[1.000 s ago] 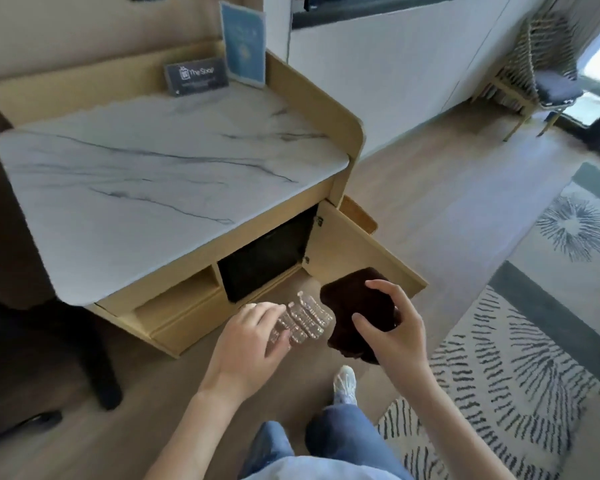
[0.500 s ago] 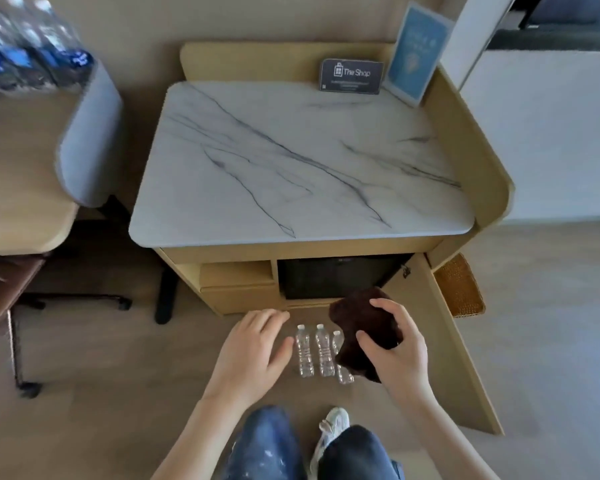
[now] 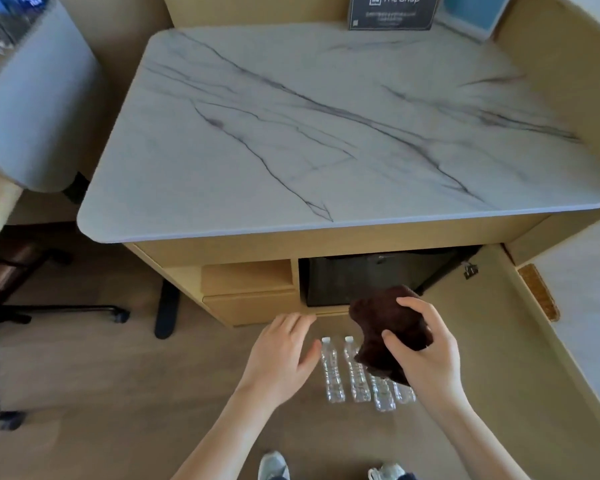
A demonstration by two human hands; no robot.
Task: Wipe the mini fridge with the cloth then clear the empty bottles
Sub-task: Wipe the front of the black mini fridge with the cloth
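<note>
A black mini fridge [image 3: 368,278] sits in the cabinet recess under the marble top, its cabinet door [image 3: 520,358] swung open to the right. My right hand [image 3: 426,355] grips a dark brown cloth [image 3: 385,327] just in front of and below the fridge. Several clear plastic bottles [image 3: 333,372] lie side by side on the floor under the cloth, caps toward the cabinet; the cloth hides part of the right ones. My left hand [image 3: 281,355] hovers with fingers straight just left of the bottles, holding nothing.
A white marble countertop [image 3: 326,133] overhangs the fridge, with a dark sign [image 3: 392,10] and a blue card [image 3: 471,12] at its back. An office chair [image 3: 39,109] and its wheeled base [image 3: 59,310] stand at the left. My shoes [image 3: 274,465] are near the bottom edge.
My view has swung to face the cabinet squarely and come closer. Both hands keep their pose over the bottles, the right still gripping the cloth.
</note>
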